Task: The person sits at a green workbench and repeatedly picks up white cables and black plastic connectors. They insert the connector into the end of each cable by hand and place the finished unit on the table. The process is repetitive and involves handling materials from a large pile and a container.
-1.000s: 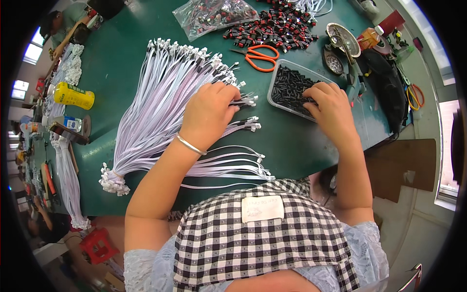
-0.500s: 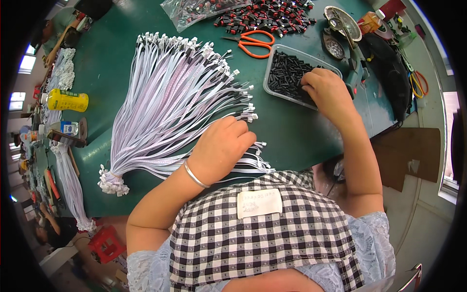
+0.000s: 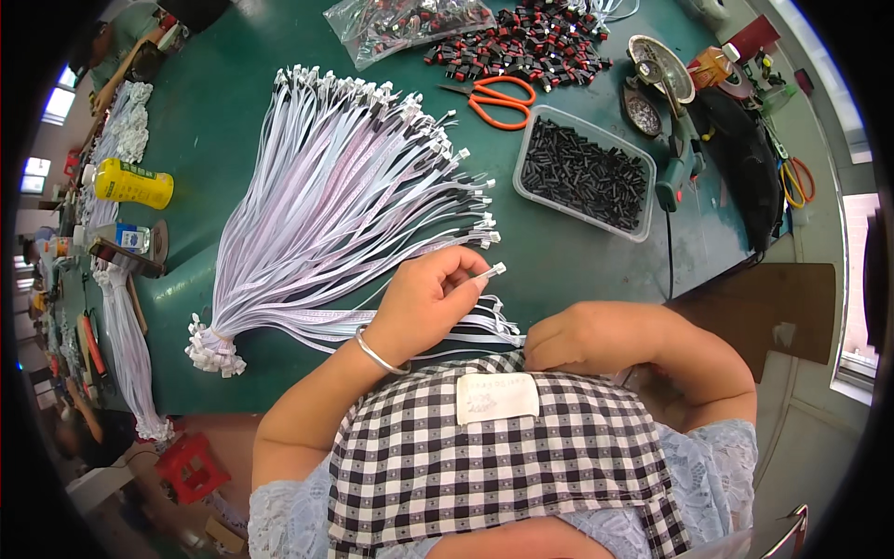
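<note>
The left hand (image 3: 424, 307) pinches a white wire (image 3: 488, 273) at the fan of wires (image 3: 345, 205), and the right hand (image 3: 568, 337), at 3 o'clock, is curled shut near the apron (image 3: 466, 466).

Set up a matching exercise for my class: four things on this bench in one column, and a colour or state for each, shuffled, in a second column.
Things:
1. scissors
2. bottle
3. tray
4. left hand

Colour or state:
A. yellow, lying on its side
B. pinching a white cable end
C. orange handles
D. clear, full of small black parts

Pairs: 1-C, 2-A, 3-D, 4-B
</note>
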`<state>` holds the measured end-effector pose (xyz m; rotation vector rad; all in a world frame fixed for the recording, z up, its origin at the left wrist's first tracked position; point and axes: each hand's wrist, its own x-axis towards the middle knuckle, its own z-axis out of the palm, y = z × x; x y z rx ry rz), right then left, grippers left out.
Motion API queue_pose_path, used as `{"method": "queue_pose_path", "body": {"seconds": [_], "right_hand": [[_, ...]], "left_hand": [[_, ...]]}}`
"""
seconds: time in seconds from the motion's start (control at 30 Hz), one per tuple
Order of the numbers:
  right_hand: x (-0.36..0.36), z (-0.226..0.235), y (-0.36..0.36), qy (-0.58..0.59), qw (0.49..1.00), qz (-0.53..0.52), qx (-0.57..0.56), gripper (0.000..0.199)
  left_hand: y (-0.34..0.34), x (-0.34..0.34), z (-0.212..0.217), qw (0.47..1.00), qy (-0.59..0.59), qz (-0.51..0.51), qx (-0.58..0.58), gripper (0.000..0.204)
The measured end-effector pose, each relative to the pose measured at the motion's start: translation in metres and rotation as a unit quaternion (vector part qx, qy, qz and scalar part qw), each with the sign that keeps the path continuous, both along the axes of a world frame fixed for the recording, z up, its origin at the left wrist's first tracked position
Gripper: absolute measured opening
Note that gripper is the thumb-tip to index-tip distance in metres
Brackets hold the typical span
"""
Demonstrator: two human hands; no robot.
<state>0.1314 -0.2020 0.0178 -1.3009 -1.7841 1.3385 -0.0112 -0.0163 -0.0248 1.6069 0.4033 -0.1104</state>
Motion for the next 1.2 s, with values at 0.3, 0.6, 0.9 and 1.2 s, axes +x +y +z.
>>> {"method": "queue_pose_path", "body": {"seconds": [0.3, 0.6, 0.9, 1.2], "right_hand": [[-0.004, -0.004, 0.002, 0.167, 0.942, -0.244, -0.159, 0.007], [-0.015, -0.024, 0.010, 0.403, 0.788, -0.452, -0.109, 0.008], [-0.017, -0.030, 0.010, 0.349, 0.791, -0.492, -0.108, 0.009], [-0.023, -0.046, 0.023, 0.323, 0.777, -0.525, -0.126, 0.015]], "left_hand": [[0.001, -0.003, -0.012, 0.996, -0.020, 0.012, -0.082, 0.012], [0.000, -0.001, -0.004, 0.993, 0.022, 0.013, -0.119, 0.010], [0.002, -0.002, -0.012, 0.983, 0.015, 0.016, -0.180, 0.010], [0.003, -0.002, -0.013, 0.983, 0.017, 0.021, -0.181, 0.009]]}}
